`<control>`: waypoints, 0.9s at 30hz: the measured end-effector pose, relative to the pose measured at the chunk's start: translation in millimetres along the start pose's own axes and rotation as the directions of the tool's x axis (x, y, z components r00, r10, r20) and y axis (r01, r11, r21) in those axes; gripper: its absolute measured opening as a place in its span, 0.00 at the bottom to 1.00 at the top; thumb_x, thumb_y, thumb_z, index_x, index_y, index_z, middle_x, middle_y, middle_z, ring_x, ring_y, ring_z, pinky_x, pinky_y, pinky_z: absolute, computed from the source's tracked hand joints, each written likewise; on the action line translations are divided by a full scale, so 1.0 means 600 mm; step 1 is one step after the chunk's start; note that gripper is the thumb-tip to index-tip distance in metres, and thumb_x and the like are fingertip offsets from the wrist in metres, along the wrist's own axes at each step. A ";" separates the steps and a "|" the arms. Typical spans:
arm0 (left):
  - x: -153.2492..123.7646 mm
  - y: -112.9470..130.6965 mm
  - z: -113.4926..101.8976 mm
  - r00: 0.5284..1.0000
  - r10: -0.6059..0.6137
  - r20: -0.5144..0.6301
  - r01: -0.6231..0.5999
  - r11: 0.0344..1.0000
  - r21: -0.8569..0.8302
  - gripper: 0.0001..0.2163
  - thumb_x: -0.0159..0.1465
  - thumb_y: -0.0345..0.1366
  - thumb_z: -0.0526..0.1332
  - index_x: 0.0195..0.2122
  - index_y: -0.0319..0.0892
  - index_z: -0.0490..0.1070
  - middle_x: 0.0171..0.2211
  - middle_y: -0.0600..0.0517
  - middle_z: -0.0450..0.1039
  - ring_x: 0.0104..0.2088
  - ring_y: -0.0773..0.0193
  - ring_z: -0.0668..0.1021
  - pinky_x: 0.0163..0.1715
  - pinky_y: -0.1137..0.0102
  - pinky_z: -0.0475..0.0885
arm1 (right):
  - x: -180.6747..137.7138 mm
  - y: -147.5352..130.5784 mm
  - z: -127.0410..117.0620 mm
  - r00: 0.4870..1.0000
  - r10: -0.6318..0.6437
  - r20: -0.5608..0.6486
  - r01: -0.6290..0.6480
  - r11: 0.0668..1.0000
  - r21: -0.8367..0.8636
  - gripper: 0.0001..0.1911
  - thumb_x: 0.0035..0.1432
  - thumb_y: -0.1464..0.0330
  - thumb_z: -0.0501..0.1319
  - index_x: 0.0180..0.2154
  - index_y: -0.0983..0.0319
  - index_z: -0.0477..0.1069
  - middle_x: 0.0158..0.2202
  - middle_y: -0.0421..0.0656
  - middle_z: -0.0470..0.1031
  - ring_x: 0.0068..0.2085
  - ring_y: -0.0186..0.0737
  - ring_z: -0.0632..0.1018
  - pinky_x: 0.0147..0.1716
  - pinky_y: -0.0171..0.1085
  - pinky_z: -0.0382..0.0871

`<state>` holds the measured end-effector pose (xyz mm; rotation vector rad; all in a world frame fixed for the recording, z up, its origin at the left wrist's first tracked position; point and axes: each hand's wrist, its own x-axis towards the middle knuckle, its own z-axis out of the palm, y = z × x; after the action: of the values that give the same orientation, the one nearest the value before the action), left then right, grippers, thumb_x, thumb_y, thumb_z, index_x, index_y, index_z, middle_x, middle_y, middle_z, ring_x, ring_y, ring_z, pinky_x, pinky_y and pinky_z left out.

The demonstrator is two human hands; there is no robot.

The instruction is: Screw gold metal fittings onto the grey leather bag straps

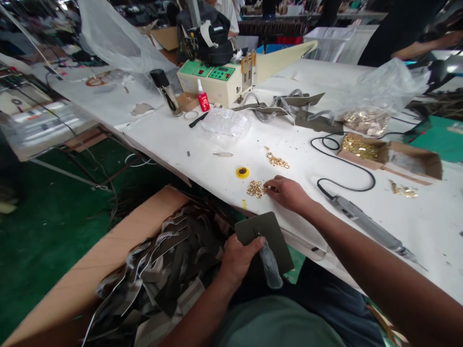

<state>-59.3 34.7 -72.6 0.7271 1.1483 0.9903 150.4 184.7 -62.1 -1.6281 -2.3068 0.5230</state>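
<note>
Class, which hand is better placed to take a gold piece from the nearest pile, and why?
Probably the right hand: it is at the gold pile, while the left hand holds a dark panel.

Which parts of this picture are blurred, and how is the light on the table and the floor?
Head view: the upper left corner is smeared, while the right hand is fairly clear; head view: the white table looks bright, the green floor darker; head view: small glints show on the gold pieces.

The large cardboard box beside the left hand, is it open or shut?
Open: dark pieces show inside the box, with no lid over them.
</note>
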 end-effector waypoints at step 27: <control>-0.034 0.027 0.030 0.985 0.157 -0.069 -0.151 0.985 0.079 0.16 0.56 0.42 0.75 0.43 0.40 0.82 0.42 0.48 0.85 0.42 0.54 0.83 0.47 0.64 0.78 | -0.032 0.009 -0.034 0.961 0.274 0.033 -0.265 0.948 -0.174 0.09 0.60 0.65 0.62 0.40 0.57 0.80 0.40 0.47 0.83 0.38 0.47 0.79 0.33 0.39 0.64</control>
<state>-48.2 23.2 -45.6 0.8545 1.2122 1.1173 170.1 171.2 -46.3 -2.0531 -2.2319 0.4457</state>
